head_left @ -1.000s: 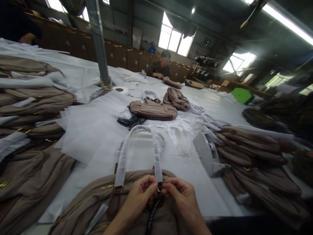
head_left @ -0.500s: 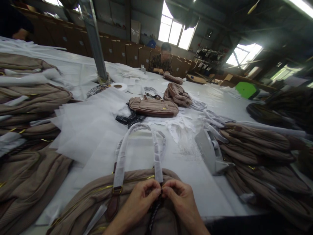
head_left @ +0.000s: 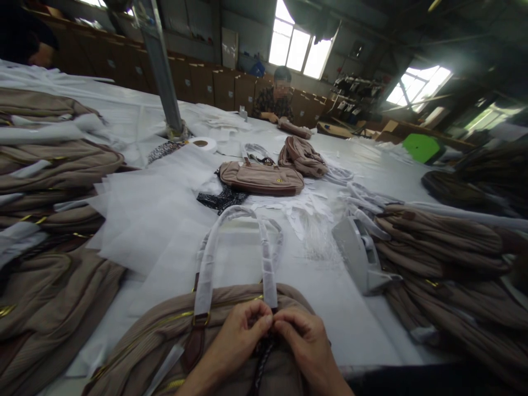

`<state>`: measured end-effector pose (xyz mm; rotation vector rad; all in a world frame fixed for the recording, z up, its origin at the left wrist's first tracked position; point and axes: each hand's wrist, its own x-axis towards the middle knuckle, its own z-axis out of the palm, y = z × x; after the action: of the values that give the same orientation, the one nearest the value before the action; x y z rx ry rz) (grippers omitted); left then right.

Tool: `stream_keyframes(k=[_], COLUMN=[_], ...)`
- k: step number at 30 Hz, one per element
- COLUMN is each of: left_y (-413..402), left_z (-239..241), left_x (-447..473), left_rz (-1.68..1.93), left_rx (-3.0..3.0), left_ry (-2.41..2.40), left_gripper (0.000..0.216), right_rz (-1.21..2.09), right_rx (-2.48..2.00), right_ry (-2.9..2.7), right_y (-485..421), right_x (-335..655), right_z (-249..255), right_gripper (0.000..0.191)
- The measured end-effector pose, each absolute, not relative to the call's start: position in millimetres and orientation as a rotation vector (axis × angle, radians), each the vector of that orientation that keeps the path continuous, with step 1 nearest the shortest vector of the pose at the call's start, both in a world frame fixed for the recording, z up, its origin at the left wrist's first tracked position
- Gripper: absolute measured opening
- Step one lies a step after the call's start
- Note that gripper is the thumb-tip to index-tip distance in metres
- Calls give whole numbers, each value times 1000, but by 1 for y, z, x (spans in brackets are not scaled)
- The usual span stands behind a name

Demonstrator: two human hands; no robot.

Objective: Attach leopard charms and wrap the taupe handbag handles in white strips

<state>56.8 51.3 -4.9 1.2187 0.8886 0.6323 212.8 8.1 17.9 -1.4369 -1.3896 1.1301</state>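
A brown fabric handbag [head_left: 165,335] with gold zips lies in front of me. Its two handles [head_left: 220,225] stand up in white wrapping. My left hand [head_left: 239,335] and my right hand [head_left: 303,335] meet at the foot of the right-hand handle strap, both closed in a pinch. What sits between the fingertips is too small and covered to make out. Just below them a dark braided cord [head_left: 260,366] hangs down the bag's front. To the left, a leather tab [head_left: 193,346] joins the other handle end through a gold ring.
Stacked brown bags [head_left: 45,165] flank me on the left, with another pile [head_left: 441,242] on the right beside a grey tape dispenser [head_left: 357,258]. White sheets [head_left: 152,214] cover the left middle. Beyond are two bags, a tape roll [head_left: 204,144], a metal post [head_left: 163,77] and a seated person [head_left: 274,102].
The view has shifted slightly, so most things sit a little further right. Both hands keep their pinch at the same handle foot.
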Motion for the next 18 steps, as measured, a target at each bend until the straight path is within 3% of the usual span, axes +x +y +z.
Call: stream_keyframes(k=[5,18], left_y=[51,54], left_z=[-5,-8], left_x=[58,64], left_rz=[602,623], left_rx=[1200,1168], left_ry=[890,989], left_gripper=[25,25], right_rz=[1271,681], right_rx=[-1482,-1600], right_ry=[-1168,-1545], right_y=[6,8], right_x=[213,203], right_z=[9,-15], right_gripper=[18,23])
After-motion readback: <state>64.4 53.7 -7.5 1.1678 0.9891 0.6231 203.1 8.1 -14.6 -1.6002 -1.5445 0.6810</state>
